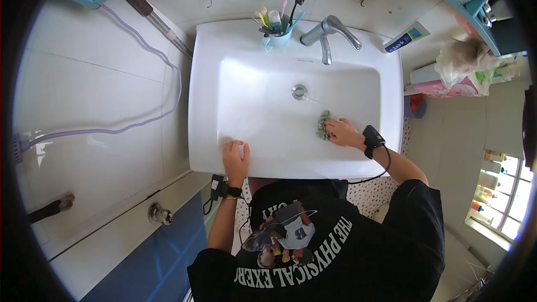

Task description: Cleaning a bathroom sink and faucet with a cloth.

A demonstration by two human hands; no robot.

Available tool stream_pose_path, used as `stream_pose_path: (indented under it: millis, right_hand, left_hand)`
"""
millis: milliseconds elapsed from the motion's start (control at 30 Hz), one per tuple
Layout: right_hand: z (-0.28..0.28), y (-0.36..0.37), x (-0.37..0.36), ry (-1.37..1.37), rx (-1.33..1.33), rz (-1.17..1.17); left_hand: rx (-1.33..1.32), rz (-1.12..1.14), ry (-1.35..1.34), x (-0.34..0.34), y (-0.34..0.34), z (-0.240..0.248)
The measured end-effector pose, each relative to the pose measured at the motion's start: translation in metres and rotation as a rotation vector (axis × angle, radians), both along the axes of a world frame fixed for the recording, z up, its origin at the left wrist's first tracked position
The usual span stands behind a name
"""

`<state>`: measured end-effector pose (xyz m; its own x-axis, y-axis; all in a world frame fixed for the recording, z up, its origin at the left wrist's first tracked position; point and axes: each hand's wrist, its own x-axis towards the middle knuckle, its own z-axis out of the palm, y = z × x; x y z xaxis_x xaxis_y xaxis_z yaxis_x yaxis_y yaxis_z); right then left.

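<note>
A white washbasin (358,154) fills the middle of the view. Inside it, right of centre, my right hand (342,132) presses a crumpled green-and-white cloth (323,126) against the sloping basin floor. The fingers are closed over the cloth's right side. My left hand (235,159) rests over the front left rim, fingers reaching inward and the thumb apart from them; white shows in the gap. Beyond the cloth lies the round metal drain (299,91), with a few wet streaks beside it. A chrome faucet (330,34) stands on the back ledge.
A light blue cup (277,40) of toothbrushes stands left of the faucet. A toothpaste tube (406,37) is at the back right corner. Right of the basin are a pink package (447,86) and a purple bin (415,106). A lilac cable (140,39) hangs along the left wall.
</note>
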<state>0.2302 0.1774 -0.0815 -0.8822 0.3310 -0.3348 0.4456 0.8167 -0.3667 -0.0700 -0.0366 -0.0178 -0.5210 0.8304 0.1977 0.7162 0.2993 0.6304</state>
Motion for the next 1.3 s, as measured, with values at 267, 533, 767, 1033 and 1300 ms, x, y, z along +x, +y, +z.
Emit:
stream_pose_path:
  millis: [267, 533, 767, 1033, 1300]
  right_hand:
    - [-0.026, 0.001, -0.066, 0.216, 0.114, 0.148]
    - [-0.036, 0.044, -0.126, 0.094, 0.342, 0.037]
    - [-0.028, 0.018, -0.122, 0.036, 0.284, -0.198]
    - [-0.047, 0.004, -0.124, 0.266, 0.305, -0.165]
    - [-0.045, 0.036, -0.119, 0.139, 0.417, -0.151]
  left_hand:
    - [-0.062, -0.034, 0.036, 0.0, 0.005, 0.006]
    - [-0.074, -0.021, 0.032, -0.001, 0.005, 0.003]
    - [-0.069, 0.025, -0.003, -0.001, 0.002, 0.001]
    - [-0.069, -0.03, 0.065, 0.0, 0.008, 0.008]
    - [-0.051, -0.022, 0.045, 0.0, 0.006, 0.004]
